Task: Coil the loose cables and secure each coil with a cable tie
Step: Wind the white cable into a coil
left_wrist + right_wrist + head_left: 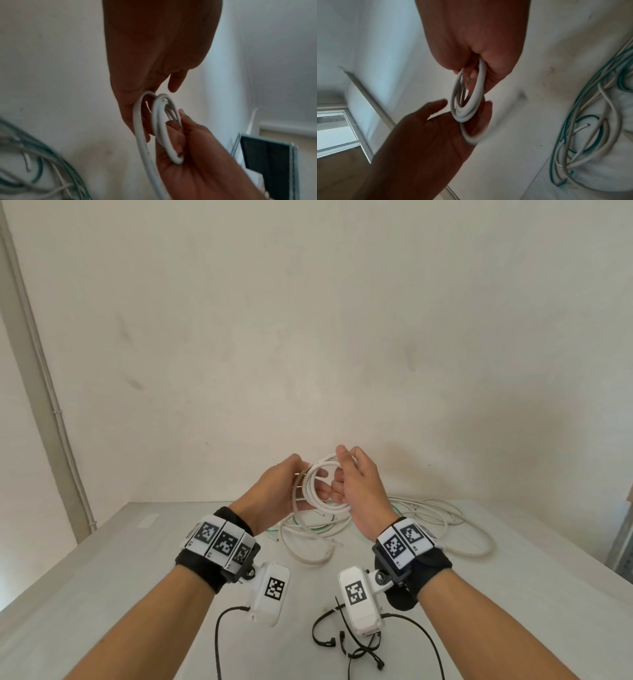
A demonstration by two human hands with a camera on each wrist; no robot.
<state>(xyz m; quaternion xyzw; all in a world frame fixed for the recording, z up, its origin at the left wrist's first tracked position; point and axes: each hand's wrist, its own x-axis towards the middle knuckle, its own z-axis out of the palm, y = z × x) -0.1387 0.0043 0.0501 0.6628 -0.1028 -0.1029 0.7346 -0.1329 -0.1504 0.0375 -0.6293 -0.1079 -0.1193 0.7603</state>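
Note:
A small coil of white cable (334,506) (158,128) (478,88) is held up above the table between both hands. My right hand (356,484) (479,47) grips one side of the coil, fingers curled through the loops. My left hand (287,491) (154,67) lies against the other side with fingers nearly straight, and the coil touches its fingers. In the right wrist view the left thumb stands apart from the coil. One strand trails down from the coil. Black cable ties (313,633) lie on the table near me.
A tangle of loose white and green cables (421,515) (42,169) (590,135) lies on the white table (102,577) just behind my hands. A plain wall rises at the table's far edge. A metal frame (623,542) stands at the right edge.

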